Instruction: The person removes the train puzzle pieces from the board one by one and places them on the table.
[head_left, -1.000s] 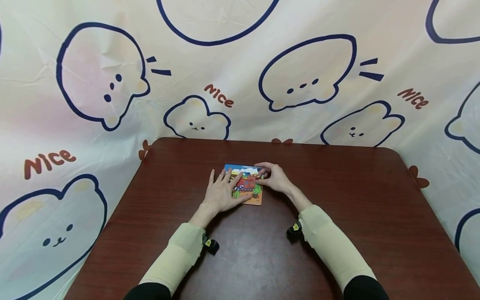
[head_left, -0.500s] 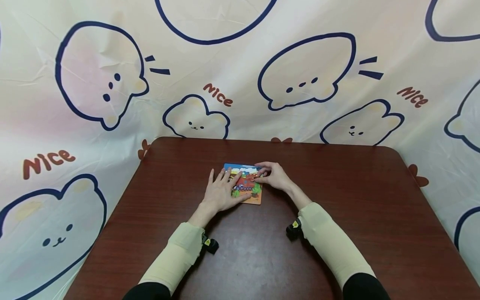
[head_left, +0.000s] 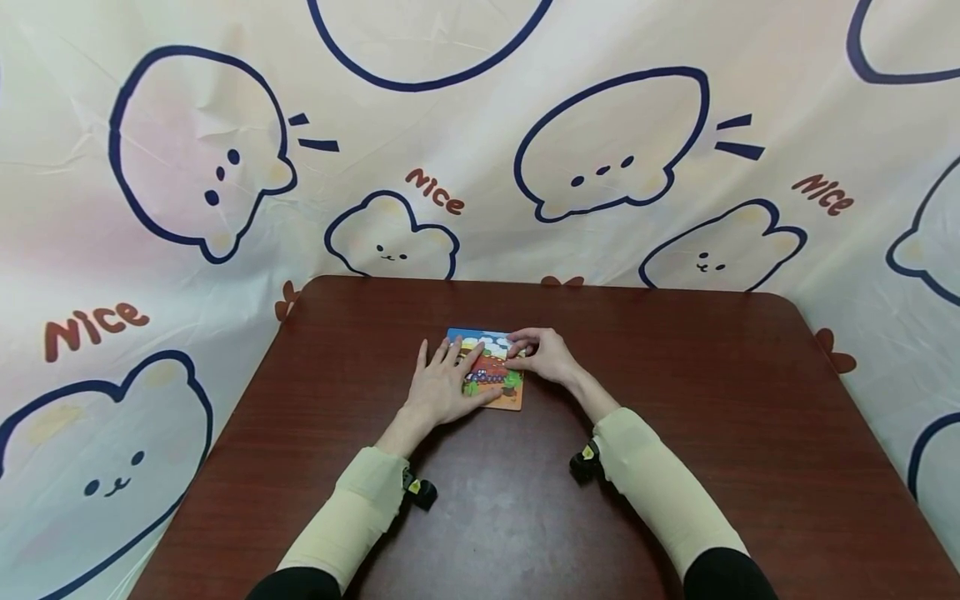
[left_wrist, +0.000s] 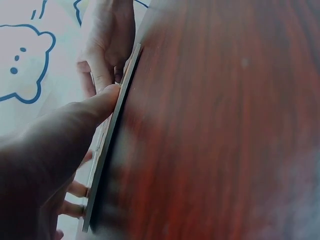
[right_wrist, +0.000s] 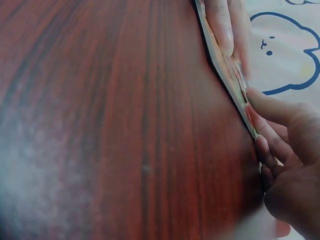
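Note:
A thin, brightly printed puzzle board (head_left: 512,401) lies flat on the brown table, with blue sky, a red vehicle and green plants in its picture. My left hand (head_left: 437,392) rests on its left half with fingers spread, its thumb along the near edge. At the board's right side, my right hand (head_left: 552,358) has thumb and fingers bent together. The right wrist view shows these pinching a thin puzzle piece (right_wrist: 243,89), slightly raised from the board; its shape is mostly hidden. The left wrist view shows the board's edge (left_wrist: 106,160) side-on.
The brown wooden table (head_left: 675,375) reaches out on all sides of the board. Behind it hangs a pale curtain (head_left: 495,125) with blue-outlined cartoon figures. A small black camera (head_left: 422,493) sits on the left wrist, another camera (head_left: 585,463) on the right.
The fingers of my right hand have shifted slightly leftward over the board. My left hand and the board stay in place.

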